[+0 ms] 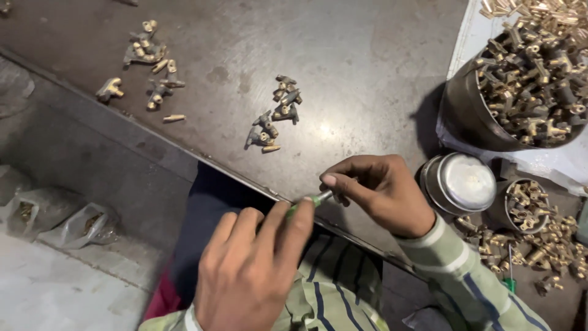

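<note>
My left hand [254, 270] grips a small screwdriver with a green handle [301, 206], its metal shaft pointing right. My right hand [376, 190] is curled at the shaft's tip, fingers pinched around something small that is hidden from view. Both hands hover over the near edge of a dark metal table [343, 55]. A small cluster of brass fittings [274, 116] lies on the table just beyond the hands.
More brass fittings [147, 61] are scattered at the far left. A big metal bowl [465, 116] heaped with fittings stands at the right, beside a shiny lidded tin [462, 182], a small cup of fittings [525, 205] and loose parts. Plastic bags [79, 224] lie on the floor at the left.
</note>
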